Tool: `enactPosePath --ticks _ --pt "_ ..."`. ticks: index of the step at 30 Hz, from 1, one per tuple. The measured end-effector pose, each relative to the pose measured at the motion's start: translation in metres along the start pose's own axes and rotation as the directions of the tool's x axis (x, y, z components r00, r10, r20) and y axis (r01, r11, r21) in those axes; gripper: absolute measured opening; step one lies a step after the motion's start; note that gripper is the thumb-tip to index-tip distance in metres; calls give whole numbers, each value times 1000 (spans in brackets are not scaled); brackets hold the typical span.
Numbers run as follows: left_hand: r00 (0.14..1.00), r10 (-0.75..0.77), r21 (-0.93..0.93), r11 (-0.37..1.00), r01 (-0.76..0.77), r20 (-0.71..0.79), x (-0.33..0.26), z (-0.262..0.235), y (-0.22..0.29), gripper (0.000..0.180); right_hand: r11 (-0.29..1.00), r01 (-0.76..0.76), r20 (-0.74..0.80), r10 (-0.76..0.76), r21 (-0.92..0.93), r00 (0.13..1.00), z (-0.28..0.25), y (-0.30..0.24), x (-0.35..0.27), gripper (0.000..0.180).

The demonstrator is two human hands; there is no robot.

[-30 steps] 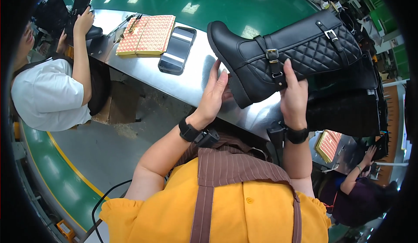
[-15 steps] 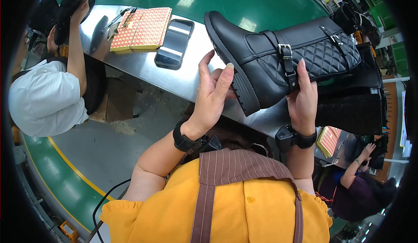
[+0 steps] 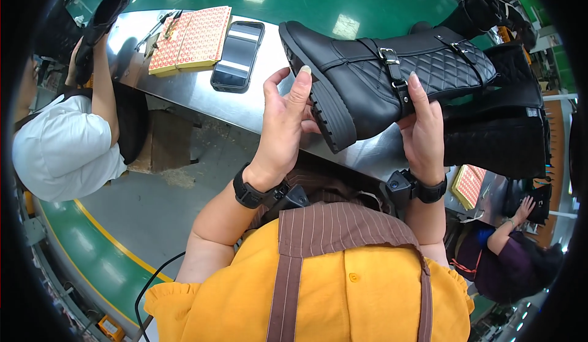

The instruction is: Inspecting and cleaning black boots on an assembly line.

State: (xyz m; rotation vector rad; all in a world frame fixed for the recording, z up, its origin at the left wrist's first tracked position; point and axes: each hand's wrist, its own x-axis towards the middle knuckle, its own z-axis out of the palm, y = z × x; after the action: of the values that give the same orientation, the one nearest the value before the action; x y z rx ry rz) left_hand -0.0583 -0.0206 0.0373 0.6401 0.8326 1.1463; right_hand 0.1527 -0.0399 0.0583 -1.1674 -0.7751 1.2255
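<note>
A black boot (image 3: 361, 75) with a quilted shaft and buckled straps lies sideways between my hands, its toe up to the left and its shaft to the right. My left hand (image 3: 286, 106) grips it by the treaded sole, thumb on the sole's edge and fingers partly hidden. Under the ankle, near the lower buckle, my right hand (image 3: 424, 124) supports it, with the thumb on the upper and the other fingers mostly behind. Other black boots (image 3: 496, 130) lie to the right of it, partly behind its shaft.
On the metal table (image 3: 184, 94) at the left lie a bundle of red-and-white printed sticker sheets (image 3: 193, 38), a black phone (image 3: 237, 57) and a small tool (image 3: 153, 32). A person in white (image 3: 67, 146) handles black footwear at the left. Another person (image 3: 508, 256) works at the lower right.
The boot has tilted slightly and shifted a little left, with both my hands still on it. At the left, the other person's dark footwear has moved.
</note>
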Motion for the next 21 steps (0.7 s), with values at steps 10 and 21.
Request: enactPosePath --ticks 10,21 --pt "974 -5 292 955 -62 225 7 -3 -5 104 996 81 -64 -83 -42 995 23 17 0 27" --pt "881 -14 305 941 -149 472 3 -14 -5 109 999 42 -53 -41 11 998 9 15 9 24"
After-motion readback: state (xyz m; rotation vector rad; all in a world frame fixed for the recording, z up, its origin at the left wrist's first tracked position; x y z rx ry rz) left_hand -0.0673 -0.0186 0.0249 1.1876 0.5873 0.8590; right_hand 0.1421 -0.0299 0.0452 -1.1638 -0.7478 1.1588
